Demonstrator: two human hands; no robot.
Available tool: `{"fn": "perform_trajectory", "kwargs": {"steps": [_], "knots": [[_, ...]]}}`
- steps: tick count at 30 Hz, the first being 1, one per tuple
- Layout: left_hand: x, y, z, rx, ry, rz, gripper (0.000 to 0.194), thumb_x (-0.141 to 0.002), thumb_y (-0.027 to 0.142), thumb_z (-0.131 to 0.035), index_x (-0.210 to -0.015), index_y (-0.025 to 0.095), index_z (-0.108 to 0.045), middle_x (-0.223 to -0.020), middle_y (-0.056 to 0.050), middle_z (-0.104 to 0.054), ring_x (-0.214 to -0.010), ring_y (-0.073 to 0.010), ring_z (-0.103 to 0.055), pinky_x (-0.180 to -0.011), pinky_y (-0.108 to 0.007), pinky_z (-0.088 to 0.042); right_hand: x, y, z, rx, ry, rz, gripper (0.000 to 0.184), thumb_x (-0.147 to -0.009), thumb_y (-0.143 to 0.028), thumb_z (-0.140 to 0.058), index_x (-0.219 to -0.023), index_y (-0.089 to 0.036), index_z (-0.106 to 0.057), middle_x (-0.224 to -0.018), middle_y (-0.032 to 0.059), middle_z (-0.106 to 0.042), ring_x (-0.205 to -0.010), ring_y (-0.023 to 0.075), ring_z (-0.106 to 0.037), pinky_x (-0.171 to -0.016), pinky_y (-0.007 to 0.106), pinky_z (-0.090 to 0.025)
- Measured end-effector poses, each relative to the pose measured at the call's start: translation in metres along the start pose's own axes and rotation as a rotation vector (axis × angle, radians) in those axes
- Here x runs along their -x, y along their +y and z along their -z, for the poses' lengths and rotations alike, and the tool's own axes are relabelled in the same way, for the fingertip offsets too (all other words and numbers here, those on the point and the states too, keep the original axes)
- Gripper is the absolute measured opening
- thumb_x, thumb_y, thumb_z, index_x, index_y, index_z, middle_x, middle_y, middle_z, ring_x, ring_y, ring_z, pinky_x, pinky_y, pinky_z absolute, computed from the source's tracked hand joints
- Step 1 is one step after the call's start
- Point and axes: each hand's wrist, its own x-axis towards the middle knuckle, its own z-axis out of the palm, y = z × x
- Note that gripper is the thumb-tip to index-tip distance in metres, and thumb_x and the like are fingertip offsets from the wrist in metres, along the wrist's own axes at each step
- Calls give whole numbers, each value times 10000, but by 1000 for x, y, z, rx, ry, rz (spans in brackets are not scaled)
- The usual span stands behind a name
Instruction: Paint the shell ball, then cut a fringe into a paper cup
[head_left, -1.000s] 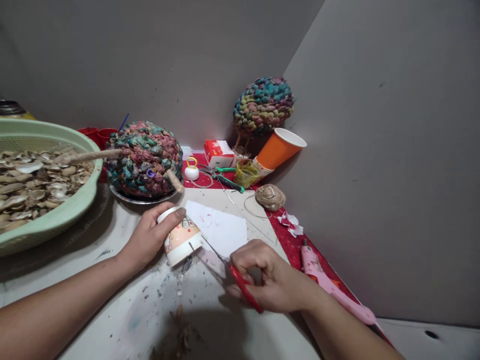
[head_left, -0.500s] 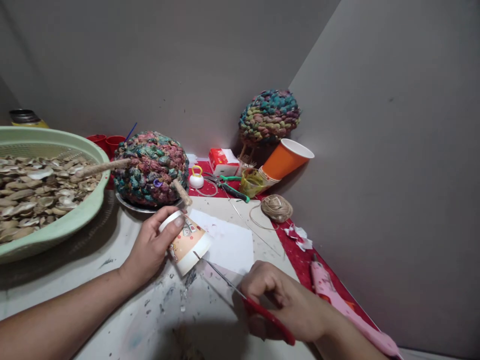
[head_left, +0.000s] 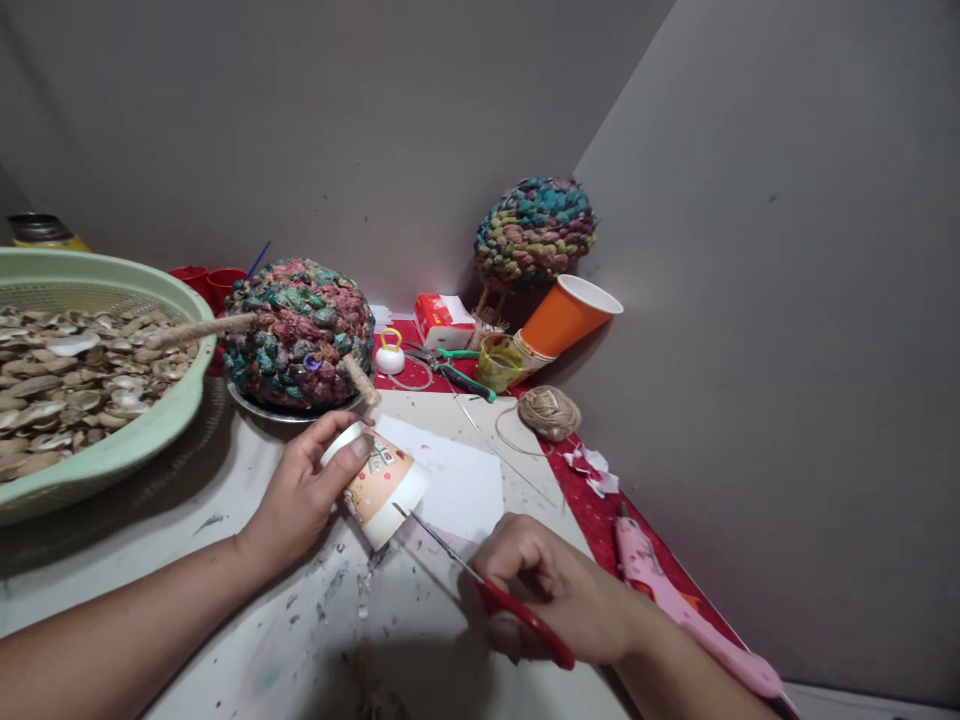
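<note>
Presently, left hand (head_left: 300,487): our thumb and fingers pinch a printed cup (head_left: 386,487), tilted.
Right hand (head_left: 559,585): our fingers curl round red-handled scissors (head_left: 519,606), tips at the cup's white band.

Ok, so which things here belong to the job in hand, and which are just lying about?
In use:
printed white-and-peach paper cup, in the left hand
red-handled metal scissors, in the right hand

Apparently just lying about:
long pink glue gun
ball of brown twine
green-and-black-handled metal pliers
orange paper cup
</note>
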Motion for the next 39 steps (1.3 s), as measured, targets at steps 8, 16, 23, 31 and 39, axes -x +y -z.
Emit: {"fn": "perform_trajectory", "kwargs": {"steps": [8,16,23,31,39], "knots": [[0,-3,1,-14,-28,-16,384,-793,503,-746,-979,180,-652,-869,-1,-655,-763,-150,-554,-680,-238,-455,0,0,0,-20,6,-6,543,-748,-564,-767,-523,-102,-592,-438,-12,-490,-382,40,-392,-374,150,-315],[1,1,1,-37,-19,-15,387,-788,506,-743,-969,178,-647,-851,13,-648,-747,-140,-543,-672,-225,-452,-1,1,1,-20,9,5,593,-735,-616,-780,-519,-97,-590,-438,-6,-493,-379,40,-388,-365,151,-282],[0,0,1,-52,-12,-19,395,-778,514,-746,-967,179,-651,-871,7,-650,-788,-152,-551,-698,-227,-463,-3,1,1,-32,13,72,637,-744,-660,-756,-501,-95,-591,-419,-5,-477,-374,44,-381,-369,161,-277],[1,-1,1,-62,1,-27,384,-783,512,-746,-971,190,-650,-890,7,-650,-796,-159,-554,-705,-229,-464,-2,2,-1,-30,32,125,641,-763,-642,-748,-465,-123,-518,-407,-24,-442,-363,39,-349,-364,162,-279],[1,0,1,-64,-14,-24,382,-790,502,-741,-981,185,-648,-887,-1,-649,-768,-165,-565,-681,-234,-463,-1,5,0,-69,16,50,637,-705,-658,-785,-484,-113,-540,-422,-11,-477,-367,38,-374,-367,159,-275]]}}
